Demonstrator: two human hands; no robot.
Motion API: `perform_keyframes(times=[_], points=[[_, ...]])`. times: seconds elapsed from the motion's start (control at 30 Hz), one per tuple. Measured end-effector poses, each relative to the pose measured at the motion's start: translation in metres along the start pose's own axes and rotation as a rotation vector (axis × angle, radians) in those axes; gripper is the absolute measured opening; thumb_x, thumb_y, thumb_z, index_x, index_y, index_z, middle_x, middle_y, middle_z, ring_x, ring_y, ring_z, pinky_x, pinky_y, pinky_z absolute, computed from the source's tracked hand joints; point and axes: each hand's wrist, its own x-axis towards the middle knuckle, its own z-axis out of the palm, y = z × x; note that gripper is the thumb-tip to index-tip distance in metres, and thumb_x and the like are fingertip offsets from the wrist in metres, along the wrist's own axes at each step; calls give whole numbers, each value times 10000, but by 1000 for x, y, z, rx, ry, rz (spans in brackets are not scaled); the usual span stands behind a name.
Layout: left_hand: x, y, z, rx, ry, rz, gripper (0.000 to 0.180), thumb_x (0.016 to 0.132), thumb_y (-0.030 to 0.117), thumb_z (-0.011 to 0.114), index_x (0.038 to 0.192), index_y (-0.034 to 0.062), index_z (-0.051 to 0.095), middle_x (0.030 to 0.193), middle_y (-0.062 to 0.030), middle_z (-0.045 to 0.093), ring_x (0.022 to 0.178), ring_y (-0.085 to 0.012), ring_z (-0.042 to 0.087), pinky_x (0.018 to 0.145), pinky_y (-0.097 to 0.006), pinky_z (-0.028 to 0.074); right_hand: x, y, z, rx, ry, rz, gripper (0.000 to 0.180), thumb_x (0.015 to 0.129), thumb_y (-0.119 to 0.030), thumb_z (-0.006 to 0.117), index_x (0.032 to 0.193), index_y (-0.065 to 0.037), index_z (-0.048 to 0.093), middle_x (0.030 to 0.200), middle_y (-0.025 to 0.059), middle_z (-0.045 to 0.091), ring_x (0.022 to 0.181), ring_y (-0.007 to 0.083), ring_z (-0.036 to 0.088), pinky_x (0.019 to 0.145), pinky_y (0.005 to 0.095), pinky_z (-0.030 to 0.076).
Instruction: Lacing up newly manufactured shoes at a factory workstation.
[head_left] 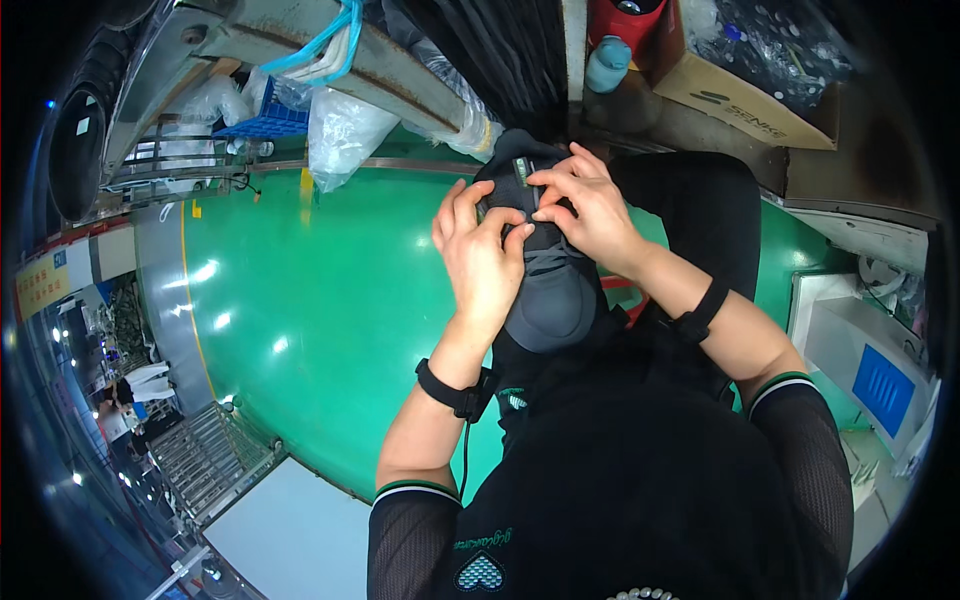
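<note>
A dark grey lace-up shoe (550, 305) rests on my lap, its rounded toe pointing toward me. Grey laces (548, 262) cross over its upper. A small pale label (522, 172) shows on the tongue between my hands. My left hand (475, 250) is closed at the shoe's left side, fingers curled along the collar, thumb and index finger pinched together above the lacing. From the right, my right hand (590, 210) brings its thumb and index finger together at the tongue, close to the left fingertips. Whatever this pinch holds is too small to make out.
An open cardboard box (745, 105) of clear plastic-wrapped items stands at upper right, beside a teal bottle (607, 65). A metal frame (390, 75) with a hanging plastic bag (345, 130) crosses the upper left. Green floor (310, 290) spreads left; a white panel (285, 530) lies lower left.
</note>
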Motion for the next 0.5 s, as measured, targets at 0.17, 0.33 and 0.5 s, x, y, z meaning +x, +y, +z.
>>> perform_keyframes(times=[0.17, 0.33, 0.5], points=[[-9, 1, -16, 132, 162, 106, 59, 782, 102, 708, 809, 86, 658, 1205, -70, 587, 1249, -345, 436, 1030, -466, 310, 7, -15, -14, -353, 9, -176, 243, 791, -192, 716, 997, -71, 668, 667, 19, 603, 894, 218, 580, 1081, 513, 295], [-17, -7, -32, -750, 328, -305, 62, 950, 104, 557, 1007, 86, 574, 1130, -138, 618, 866, -214, 579, 781, -318, 457, 20, -18, -4, -319, 108, -22, 128, 815, -151, 692, 905, -71, 652, 768, 34, 648, 856, 236, 574, 971, 434, 379], [-13, -25, -36, -2168, -149, -585, 135, 922, 13, 555, 1040, 77, 539, 881, -74, 607, 694, -130, 559, 591, -254, 435, 12, -7, -23, 701, 317, 516, 214, 906, -113, 611, 1108, -45, 631, 835, 7, 681, 887, 113, 582, 849, 274, 441]])
